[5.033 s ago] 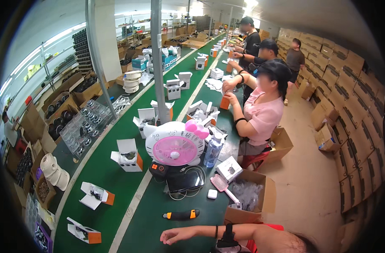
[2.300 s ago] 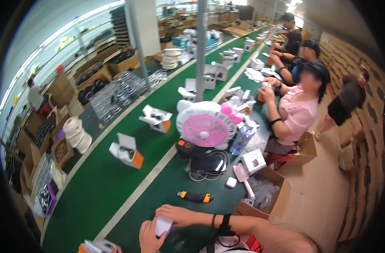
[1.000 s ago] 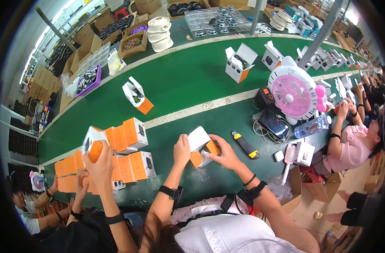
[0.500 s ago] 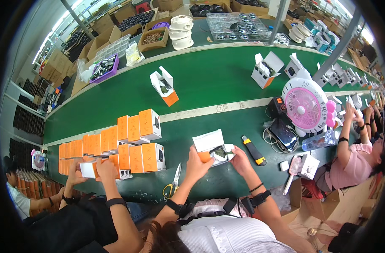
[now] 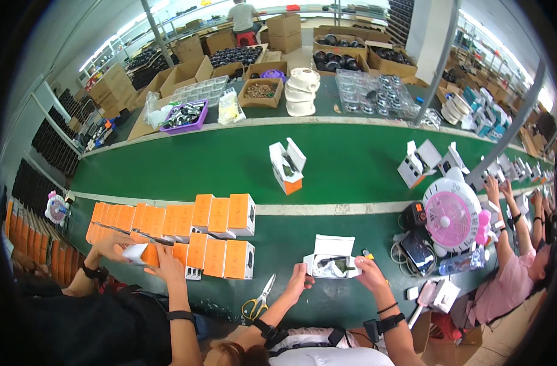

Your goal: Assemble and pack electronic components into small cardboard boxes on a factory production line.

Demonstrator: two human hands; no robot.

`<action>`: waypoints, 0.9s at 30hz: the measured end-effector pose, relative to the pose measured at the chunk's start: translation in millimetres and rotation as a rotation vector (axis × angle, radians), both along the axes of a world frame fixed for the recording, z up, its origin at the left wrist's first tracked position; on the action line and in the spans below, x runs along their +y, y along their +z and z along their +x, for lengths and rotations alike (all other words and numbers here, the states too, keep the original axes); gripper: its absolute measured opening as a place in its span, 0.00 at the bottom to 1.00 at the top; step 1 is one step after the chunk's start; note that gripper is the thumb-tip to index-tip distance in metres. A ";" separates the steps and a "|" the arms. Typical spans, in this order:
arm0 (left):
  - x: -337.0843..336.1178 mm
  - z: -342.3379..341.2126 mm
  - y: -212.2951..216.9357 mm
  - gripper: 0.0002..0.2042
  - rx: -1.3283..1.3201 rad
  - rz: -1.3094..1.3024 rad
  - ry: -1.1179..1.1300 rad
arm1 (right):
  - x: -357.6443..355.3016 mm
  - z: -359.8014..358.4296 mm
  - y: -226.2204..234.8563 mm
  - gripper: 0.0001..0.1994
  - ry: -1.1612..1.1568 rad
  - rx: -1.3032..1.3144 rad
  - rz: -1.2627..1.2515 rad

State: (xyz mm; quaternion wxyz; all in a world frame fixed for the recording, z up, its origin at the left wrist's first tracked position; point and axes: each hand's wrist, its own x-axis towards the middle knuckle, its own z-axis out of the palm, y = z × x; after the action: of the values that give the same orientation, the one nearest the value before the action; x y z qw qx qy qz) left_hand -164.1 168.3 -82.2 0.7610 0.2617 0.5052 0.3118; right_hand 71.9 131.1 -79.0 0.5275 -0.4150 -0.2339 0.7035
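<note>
Double row of orange boxes (image 5: 215,257): Packed side by side along the tabletop (image 5: 330,306), printed faces aligned, an order that likely saves room and makes counting easy.
Open white box (image 5: 331,261): To the right of the double row, lid raised on the far side, mouth facing the wearer, seemingly so its contents can be seen; whether its base touches the tabletop cannot be told.
Contents (image 5: 333,266): Dark pieces with pale wrapping lie inside the open white box, too small to identify.
Right hand (image 5: 371,274): Fingers clasp the box's right end, probably to steady it without covering the mouth.
Left hand (image 5: 296,283): Between the double row and the box, half-curled fingers at the box's left end; whether they grip or merely sit alongside cannot be told.
Scissors (image 5: 258,299): Yellow-handled, blades apart, just on the wearer's side of the double row's right end, handles toward the wearer, presumably for easy reach.
Co-worker's hands (image 5: 168,265): On the near side of the double row's left part, holding a white-and-orange carton (image 5: 143,254) from both ends, apparently for control.
Belt carton (image 5: 287,168): Beyond the double row and to its right, flaps up on the green belt (image 5: 211,165), its opening apparently left unobstructed.
Pink-and-white fan (image 5: 450,213): Well right of the double row, grille toward the seats, likely for airflow.
</note>
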 end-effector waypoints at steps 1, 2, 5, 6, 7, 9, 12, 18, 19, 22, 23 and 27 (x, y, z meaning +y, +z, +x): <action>5.6 -5.5 8.1 0.17 0.045 0.105 0.052 | 6.6 4.9 5.4 0.13 -0.045 0.044 0.024; 9.9 -13.6 17.0 0.19 0.115 0.185 0.118 | 12.9 8.8 10.7 0.10 -0.073 0.070 0.031; 25.9 -58.2 47.5 0.14 0.588 0.730 0.152 | 55.9 32.4 31.8 0.17 -0.059 0.110 0.077; 27.4 -75.7 56.8 0.16 0.828 0.810 0.151 | 75.8 39.5 37.2 0.19 -0.048 0.162 0.147; 26.5 -92.3 62.7 0.18 1.087 0.950 0.178 | 97.3 45.2 39.2 0.17 -0.082 0.096 0.157; 23.5 -120.6 70.0 0.28 1.592 1.007 0.129 | 145.3 56.3 37.7 0.14 -0.109 0.075 0.250; 10.6 -138.9 66.0 0.42 1.676 0.830 -0.060 | 200.9 61.4 19.2 0.12 -0.263 -0.057 0.191; 2.4 -144.1 55.3 0.48 1.605 0.812 -0.119 | 193.9 42.4 -8.5 0.11 -0.425 -0.010 -0.015; 1.2 -142.9 55.3 0.48 1.607 0.836 -0.120 | 182.7 38.1 -6.7 0.11 -0.450 0.017 -0.026; -5.6 -135.2 58.0 0.44 1.626 0.861 -0.040 | 138.9 21.9 4.0 0.11 -0.414 -0.091 0.010; -8.4 -131.7 59.2 0.44 1.597 0.880 -0.055 | 122.2 16.1 8.1 0.10 -0.364 -0.166 0.011; -8.5 -120.7 69.7 0.43 1.536 0.870 -0.146 | 57.4 -6.4 23.8 0.10 -0.194 -0.310 0.086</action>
State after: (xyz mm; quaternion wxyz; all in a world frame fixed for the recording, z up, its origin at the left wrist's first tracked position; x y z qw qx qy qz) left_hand -284.8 159.9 -12.5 0.0627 0.6966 0.6954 0.1651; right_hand 65.5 188.5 -55.2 0.5677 -0.5158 -0.3013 0.5665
